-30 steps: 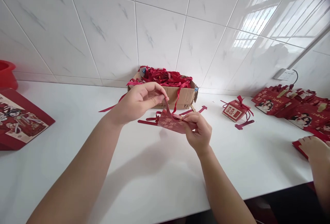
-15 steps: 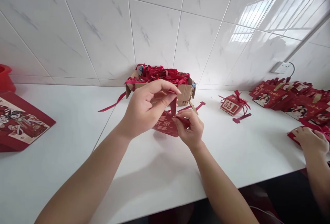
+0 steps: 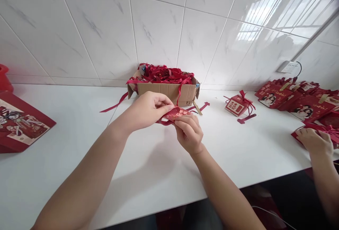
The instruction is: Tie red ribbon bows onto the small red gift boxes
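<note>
Between my hands, above the white table, is a red gift box [image 3: 178, 113] with gold lettering, tilted so that its printed face looks upward. My left hand [image 3: 147, 112] pinches its left upper edge between thumb and fingers. The fingers of my right hand [image 3: 190, 133] are curled round its lower right side. A red ribbon [image 3: 179, 95] rises from the box's top, and another red loop hangs below it near my left fingertips. Part of the box is hidden behind my fingers.
Behind my hands stands a cardboard box [image 3: 159, 89] heaped with red ribbons. To the right are a small tied red box [image 3: 237, 104], several red gift boxes [image 3: 304, 106] and another person's hand [image 3: 315, 140] on a red box. A large red box [image 3: 23, 122] lies left.
My hands have come lower and closer together. The red box has been tipped, so its lettered face now points up, and the strip held upright before is no longer stretched between my fingers.
</note>
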`<state>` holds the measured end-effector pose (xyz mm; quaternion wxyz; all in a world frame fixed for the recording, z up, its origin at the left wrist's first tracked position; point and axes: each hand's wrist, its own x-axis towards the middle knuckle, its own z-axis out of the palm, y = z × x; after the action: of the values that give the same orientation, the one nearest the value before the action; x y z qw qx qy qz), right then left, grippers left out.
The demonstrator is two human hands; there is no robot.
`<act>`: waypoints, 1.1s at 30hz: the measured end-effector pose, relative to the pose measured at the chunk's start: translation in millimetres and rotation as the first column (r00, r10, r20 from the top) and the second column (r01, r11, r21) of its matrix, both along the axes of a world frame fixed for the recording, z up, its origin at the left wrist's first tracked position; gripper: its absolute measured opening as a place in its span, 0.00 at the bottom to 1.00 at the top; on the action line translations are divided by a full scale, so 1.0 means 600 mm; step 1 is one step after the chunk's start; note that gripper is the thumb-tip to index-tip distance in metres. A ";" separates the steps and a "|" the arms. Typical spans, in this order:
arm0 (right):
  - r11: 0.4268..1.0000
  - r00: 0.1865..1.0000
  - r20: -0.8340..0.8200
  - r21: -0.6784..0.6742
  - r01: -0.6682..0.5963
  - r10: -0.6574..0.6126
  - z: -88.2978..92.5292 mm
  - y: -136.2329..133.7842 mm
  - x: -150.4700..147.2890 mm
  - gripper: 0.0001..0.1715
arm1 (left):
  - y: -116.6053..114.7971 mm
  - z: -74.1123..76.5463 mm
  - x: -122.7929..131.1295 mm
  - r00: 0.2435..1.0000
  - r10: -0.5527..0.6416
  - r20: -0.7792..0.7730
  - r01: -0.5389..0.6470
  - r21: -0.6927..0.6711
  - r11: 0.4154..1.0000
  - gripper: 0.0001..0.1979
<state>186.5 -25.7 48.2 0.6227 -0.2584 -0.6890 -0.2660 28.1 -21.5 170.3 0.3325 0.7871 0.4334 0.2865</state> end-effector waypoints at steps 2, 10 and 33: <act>1.000 1.000 0.013 0.010 0.010 -0.011 0.000 0.000 0.001 0.12 | 0.005 -0.004 0.000 0.998 0.004 -0.065 -0.005 -0.010 1.000 0.10; 1.000 0.998 0.051 0.006 0.028 -0.029 -0.003 0.000 0.002 0.11 | 0.004 0.000 -0.004 0.967 -0.009 -0.254 0.018 0.034 0.999 0.11; 0.999 0.998 0.044 -0.030 0.037 -0.036 -0.006 0.003 0.001 0.10 | 0.000 -0.002 -0.014 0.878 -0.105 -0.467 0.190 0.139 0.972 0.11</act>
<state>186.9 -23.6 44.4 0.5985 -0.2745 -0.7016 -0.2725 19.8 -21.6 169.1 0.1694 0.8900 0.4100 0.1054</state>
